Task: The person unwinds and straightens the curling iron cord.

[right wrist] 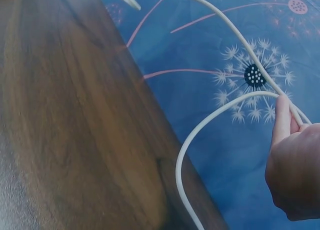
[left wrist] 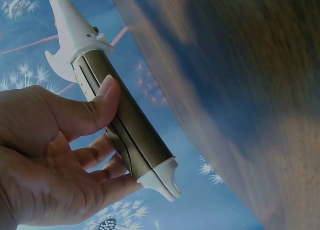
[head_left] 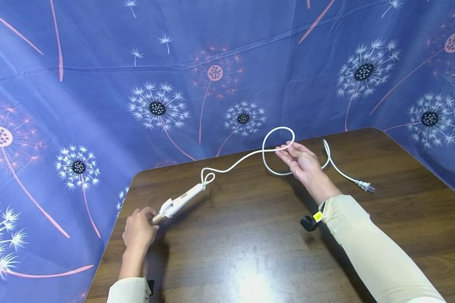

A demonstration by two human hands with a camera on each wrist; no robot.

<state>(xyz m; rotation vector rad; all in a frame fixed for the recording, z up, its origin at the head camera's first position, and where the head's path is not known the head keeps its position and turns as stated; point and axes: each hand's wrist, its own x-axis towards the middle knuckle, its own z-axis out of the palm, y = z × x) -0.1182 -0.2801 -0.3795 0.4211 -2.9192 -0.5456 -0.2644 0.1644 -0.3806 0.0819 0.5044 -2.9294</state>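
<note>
So, going left to right: our left hand (head_left: 138,230) has a narrow grip on the barrel (left wrist: 134,127) of the iron (head_left: 183,198), thumb on one side and fingers on the other, with the white tip (left wrist: 162,179) poking out past them. The iron sits over the left part of the table (head_left: 231,235), tilted so the handle points up and away to the right, and going by the shadow we'd say it's lifted off the wood. Out of the handle comes the cord (head_left: 233,167), with a little loop right by the handle's end, then a slack run across to a big loop (head_left: 282,128) that crosses over itself. Just right of that is our right hand (head_left: 307,166), pinching the cord between thumb and fingers at that big loop. Far right, the plug (head_left: 365,186) dangles off the loose end, and honestly we can't tell if it's touching the table. Our read is that the step in hand is sorting the cord, with the left hand just steadying the iron. Next move probably calls for keeping that pinch firm so the loop doesn't spring out, then bringing in the loose tail without the plug snagging. Nothing looks coiled up neatly yet.
</note>
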